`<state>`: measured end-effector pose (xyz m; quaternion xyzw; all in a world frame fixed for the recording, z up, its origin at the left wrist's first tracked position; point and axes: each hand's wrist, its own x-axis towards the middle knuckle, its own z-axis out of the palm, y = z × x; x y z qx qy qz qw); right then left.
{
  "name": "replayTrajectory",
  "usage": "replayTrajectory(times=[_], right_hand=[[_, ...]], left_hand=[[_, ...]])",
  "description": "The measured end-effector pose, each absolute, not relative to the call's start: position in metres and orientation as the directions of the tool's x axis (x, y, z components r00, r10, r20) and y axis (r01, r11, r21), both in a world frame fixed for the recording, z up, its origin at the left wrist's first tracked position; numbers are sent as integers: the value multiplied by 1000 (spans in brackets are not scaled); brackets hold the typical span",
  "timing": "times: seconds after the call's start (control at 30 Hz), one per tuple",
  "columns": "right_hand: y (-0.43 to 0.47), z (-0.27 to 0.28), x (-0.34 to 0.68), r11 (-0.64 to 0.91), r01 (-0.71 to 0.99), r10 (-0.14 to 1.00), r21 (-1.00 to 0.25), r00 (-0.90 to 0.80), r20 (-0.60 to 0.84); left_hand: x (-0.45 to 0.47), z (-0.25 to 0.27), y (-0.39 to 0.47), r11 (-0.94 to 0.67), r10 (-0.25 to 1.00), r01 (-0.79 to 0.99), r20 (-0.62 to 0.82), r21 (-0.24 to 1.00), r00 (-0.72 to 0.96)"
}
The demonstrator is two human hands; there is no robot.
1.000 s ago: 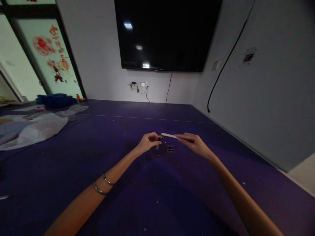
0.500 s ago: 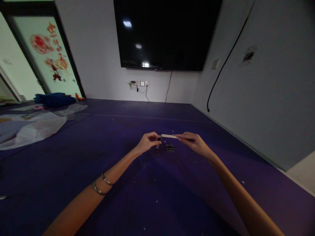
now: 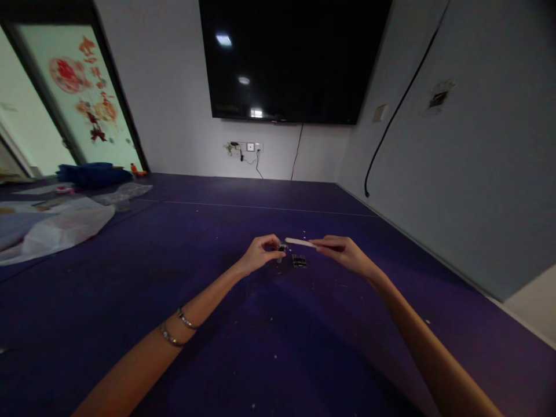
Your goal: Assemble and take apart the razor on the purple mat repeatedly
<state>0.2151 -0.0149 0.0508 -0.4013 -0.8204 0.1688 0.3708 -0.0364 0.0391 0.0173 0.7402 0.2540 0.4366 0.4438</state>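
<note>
You're facing a big dark television (image 3: 295, 58) mounted on the white wall, with a wall socket (image 3: 247, 147) and a thin cord below it. A black cable (image 3: 393, 124) runs down the right-hand wall. To your left, crumpled plastic sheets (image 3: 56, 226) and a blue bundle (image 3: 93, 172) lie on the purple floor (image 3: 130, 278), beside a door with red decorations (image 3: 80, 87).

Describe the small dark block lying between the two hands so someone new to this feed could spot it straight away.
Start at the big black screen on the far wall and drop straight down onto the purple floor mat. There the left hand and right hand meet over a pale stick; the small dark block lies flat on the mat just beneath it. Unlike the stick and the small metal piece, no hand holds it.
</note>
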Motion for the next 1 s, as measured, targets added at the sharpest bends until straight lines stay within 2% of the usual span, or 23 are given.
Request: replayTrajectory(times=[0.27,0.43,1.0], right_hand=[[-18,55,214,612,482,788,-627,-441,430],[-17,54,216,616,509,788,-601,-407,462],[-17,53,219,580,494,810,-648,-435,393]], left_hand=[[-36,20,39,-509,755,-3,448,861,478],[-37,20,39,-502,759,1,440,865,481],[-35,19,36,-464,770,-9,408,886,491]])
